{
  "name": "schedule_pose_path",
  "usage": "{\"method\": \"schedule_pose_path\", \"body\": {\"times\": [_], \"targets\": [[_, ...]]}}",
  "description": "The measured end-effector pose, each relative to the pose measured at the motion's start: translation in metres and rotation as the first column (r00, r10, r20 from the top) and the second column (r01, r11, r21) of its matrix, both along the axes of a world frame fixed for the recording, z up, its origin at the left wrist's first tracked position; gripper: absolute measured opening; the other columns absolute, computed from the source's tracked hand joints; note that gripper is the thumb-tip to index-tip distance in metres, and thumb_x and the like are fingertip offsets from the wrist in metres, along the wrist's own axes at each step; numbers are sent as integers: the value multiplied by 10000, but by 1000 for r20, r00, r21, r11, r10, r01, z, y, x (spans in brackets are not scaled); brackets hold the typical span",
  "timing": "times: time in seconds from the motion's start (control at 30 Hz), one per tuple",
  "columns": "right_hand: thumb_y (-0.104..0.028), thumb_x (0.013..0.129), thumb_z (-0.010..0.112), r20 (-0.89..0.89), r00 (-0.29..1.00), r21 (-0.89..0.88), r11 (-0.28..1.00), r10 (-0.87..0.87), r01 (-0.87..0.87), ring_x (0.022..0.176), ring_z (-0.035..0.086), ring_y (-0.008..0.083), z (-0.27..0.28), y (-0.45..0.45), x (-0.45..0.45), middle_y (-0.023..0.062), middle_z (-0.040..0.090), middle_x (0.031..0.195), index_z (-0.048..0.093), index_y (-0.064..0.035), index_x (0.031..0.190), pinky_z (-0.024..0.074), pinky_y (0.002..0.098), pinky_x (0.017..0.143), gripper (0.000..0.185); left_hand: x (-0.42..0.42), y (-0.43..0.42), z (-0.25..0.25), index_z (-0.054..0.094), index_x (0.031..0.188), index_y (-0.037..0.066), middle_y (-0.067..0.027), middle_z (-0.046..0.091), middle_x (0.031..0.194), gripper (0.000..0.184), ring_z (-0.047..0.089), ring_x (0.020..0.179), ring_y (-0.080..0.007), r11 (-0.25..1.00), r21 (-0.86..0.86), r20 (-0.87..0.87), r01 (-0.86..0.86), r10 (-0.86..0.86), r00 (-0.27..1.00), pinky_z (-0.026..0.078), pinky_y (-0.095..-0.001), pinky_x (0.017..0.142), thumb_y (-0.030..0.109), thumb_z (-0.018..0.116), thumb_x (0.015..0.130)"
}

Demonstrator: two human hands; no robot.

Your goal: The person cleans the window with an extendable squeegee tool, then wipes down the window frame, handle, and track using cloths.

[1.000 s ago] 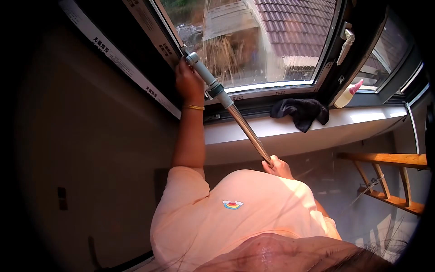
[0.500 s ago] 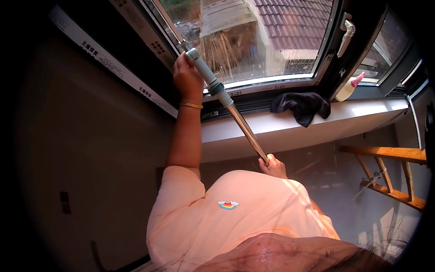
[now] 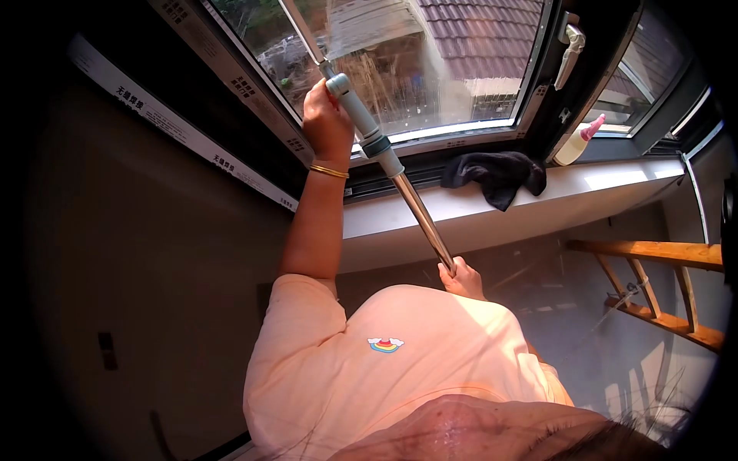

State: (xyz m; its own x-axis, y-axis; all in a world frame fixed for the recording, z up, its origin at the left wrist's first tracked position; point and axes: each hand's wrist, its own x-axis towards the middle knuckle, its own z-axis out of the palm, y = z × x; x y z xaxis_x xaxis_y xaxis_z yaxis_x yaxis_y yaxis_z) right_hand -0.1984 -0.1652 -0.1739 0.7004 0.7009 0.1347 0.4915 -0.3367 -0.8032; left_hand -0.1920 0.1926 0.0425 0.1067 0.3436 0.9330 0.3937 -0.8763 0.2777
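A long-handled window cleaning tool (image 3: 379, 147) slants across the lower left of the window, with a grey-green plastic upper section and a shiny metal pole (image 3: 423, 217). My left hand (image 3: 328, 121) is closed around its upper plastic part, just below a swivel joint. My right hand (image 3: 463, 278) wraps the pole's lower end, close to my chest. Above the joint a narrow metal bar (image 3: 302, 29) runs up along the glass; its far end is out of view. Behind it, the window pane (image 3: 407, 92) shows wet streaks and drops near the bottom.
On the white sill (image 3: 400, 213) lies a crumpled dark cloth (image 3: 498, 175). A spray bottle (image 3: 576, 144) with a pink top stands farther right, near the window handle (image 3: 570, 52). A wooden ladder (image 3: 653, 252) is at the right. Labelled frame strips (image 3: 173, 127) run along the left.
The view has shifted slightly, moving the window and sill left and up in it. The tool's upper end and my left hand have moved rightward across the glass. Both hands keep their hold.
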Motion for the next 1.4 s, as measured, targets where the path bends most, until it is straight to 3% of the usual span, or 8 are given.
{"method": "schedule_pose_path", "body": {"times": [0.07,0.13,0.3,0.57,0.7,0.77,1.4], "targets": [[-284,953,627,-55,998,6,999,-36,36,578,591,363,2,-3,2,112,536,605,463,-85,757,467,444,557,324,6,-4,-1,655,1018,47,-135,693,873,242,704,730,-288,1000,6,8,22,-22,1000,579,-365,649,48,719,784],[-286,955,624,-54,998,-9,999,-36,36,572,588,359,-2,-7,6,106,525,600,452,-87,733,469,440,558,344,13,-7,-3,634,1087,36,-170,676,906,300,688,761,-339,998,-29,-23,47,-48,999,579,-387,658,36,707,796],[-284,961,614,-33,998,-10,999,-47,46,547,571,349,-15,-15,15,93,490,582,423,-91,693,470,430,556,381,30,-18,-2,635,1089,30,-167,680,909,301,687,753,-342,999,13,-27,42,-42,999,576,-390,653,18,694,795],[-309,921,660,-5,993,-9,993,-117,117,657,625,434,-7,-24,27,182,600,656,501,-69,822,502,461,572,304,51,-33,-3,631,1099,29,-161,679,935,339,686,767,-333,994,-33,-41,107,-108,993,576,-387,657,-28,666,766],[-303,914,666,7,989,-2,989,-149,149,668,627,442,-12,-30,34,186,603,661,505,-70,834,505,481,575,295,66,-42,-2,637,1075,43,-142,673,898,331,680,745,-313,993,0,-12,117,-117,993,566,-376,653,-51,647,759],[-345,919,654,-5,991,-95,987,-133,131,732,648,450,-19,-35,39,200,654,750,516,-75,932,527,521,633,304,73,-47,-2,644,1053,57,-133,670,865,312,677,736,-301,992,0,9,130,-130,991,555,-363,646,-55,641,762],[-299,914,662,8,963,-88,959,-270,270,741,641,459,-19,-66,78,215,652,749,532,-60,929,518,531,639,272,144,-92,-2,600,1097,3,-140,659,922,366,661,793,-316,960,31,-22,280,-279,960,568,-374,673,-71,626,740]]}}
